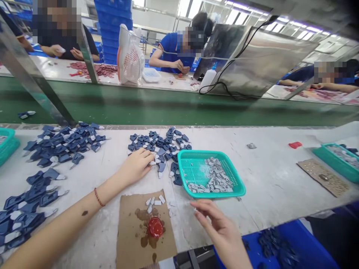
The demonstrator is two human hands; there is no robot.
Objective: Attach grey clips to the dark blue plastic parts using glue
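Observation:
My left hand [137, 165] reaches to the near edge of a pile of dark blue plastic pieces [159, 142] with light grey tips. Its fingers are bent together on one of these pieces, mostly hidden under the fingertips. My right hand [217, 224] is just in front of a green basket [238, 186] of small grey plastic parts [220, 177]. Thumb and forefinger come together on a tiny pale part, barely visible. Between the hands, a cardboard sheet [130, 243] carries a red round cap [155, 227] with wet stains and several small grey parts [157, 202].
More dark blue pieces [64, 144] lie heaped at the left. Another green basket [344, 164] and a speckled cardboard [322, 177] are at the right. A blue bin [297, 243] sits below the table edge. Beyond the green belt [140, 106], people work at another bench.

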